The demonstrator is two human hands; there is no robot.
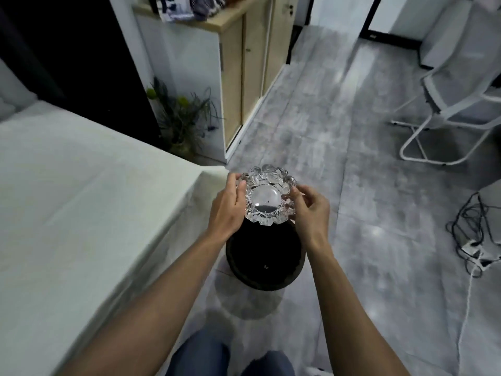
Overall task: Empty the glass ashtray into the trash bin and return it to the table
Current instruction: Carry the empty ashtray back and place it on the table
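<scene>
I hold a clear cut-glass ashtray (267, 198) with a scalloped rim in both hands, in the air over the far edge of a round black trash bin (264, 256) on the floor. My left hand (229, 207) grips its left rim and my right hand (309, 210) pinches its right rim. The ashtray is tilted, with dark ash low in its round bowl. The bin's inside is dark with a small pale speck at the bottom. The table (81, 213), covered in a white cloth, lies to my left, its corner just beside the ashtray.
A potted plant (184, 123) stands at the table's far corner by a wooden cabinet (244, 71). A white folding chair (455, 104) sits at the right. Tangled cables and a power strip (477, 240) lie on the grey tiled floor at far right.
</scene>
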